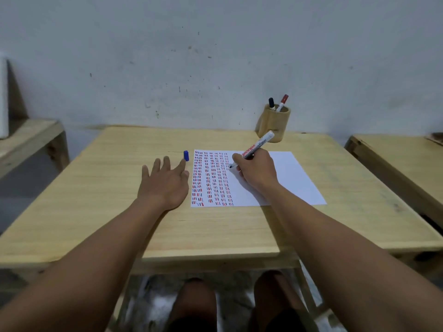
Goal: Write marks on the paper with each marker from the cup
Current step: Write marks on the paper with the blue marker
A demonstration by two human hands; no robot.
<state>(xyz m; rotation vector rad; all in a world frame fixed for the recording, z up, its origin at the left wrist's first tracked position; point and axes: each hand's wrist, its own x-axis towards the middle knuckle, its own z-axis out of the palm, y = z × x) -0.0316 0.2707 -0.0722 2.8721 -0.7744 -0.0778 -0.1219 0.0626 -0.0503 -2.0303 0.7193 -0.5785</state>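
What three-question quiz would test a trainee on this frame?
1. True or false: the right hand holds a marker with its tip on the paper.
2. How many markers stand in the cup?
3. The blue cap is: A) on the held marker, B) on the table by the left hand, C) in the cup.

Key: 1 true; 2 two, black-capped and red-capped; 3 B.
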